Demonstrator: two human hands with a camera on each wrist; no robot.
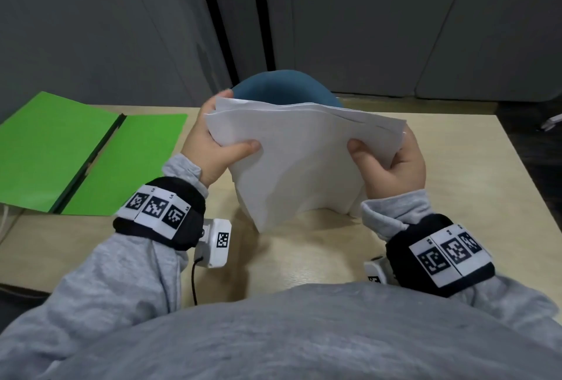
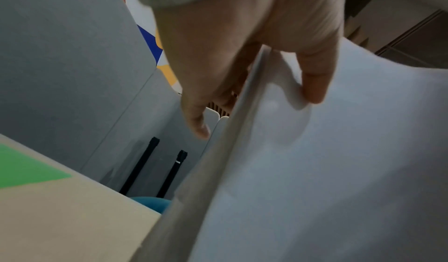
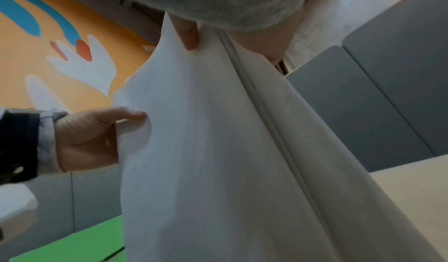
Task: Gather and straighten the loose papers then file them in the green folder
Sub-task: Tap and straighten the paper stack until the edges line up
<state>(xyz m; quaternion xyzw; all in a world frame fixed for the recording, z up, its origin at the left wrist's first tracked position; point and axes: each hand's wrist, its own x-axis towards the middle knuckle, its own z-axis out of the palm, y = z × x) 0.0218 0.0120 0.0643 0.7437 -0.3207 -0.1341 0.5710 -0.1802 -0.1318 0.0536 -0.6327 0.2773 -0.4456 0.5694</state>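
A stack of white papers (image 1: pixel 301 160) stands on edge on the table, its sheets slightly fanned at the top. My left hand (image 1: pixel 217 142) grips the stack's left side, thumb on the near face and fingers behind. My right hand (image 1: pixel 392 163) grips the right side the same way. The left wrist view shows the papers (image 2: pixel 315 170) with my left thumb pressed on them and my left hand (image 2: pixel 254 97) around their edge. The right wrist view shows the papers (image 3: pixel 206 151) pinched under my right hand (image 3: pixel 191 38). The green folder (image 1: pixel 76 151) lies open at the table's left.
The wooden table (image 1: pixel 441 197) has bare surface to the right of the papers and in front of them. A blue chair back (image 1: pixel 282 87) stands beyond the far edge. Grey wall panels and two black poles (image 1: pixel 237 20) stand behind.
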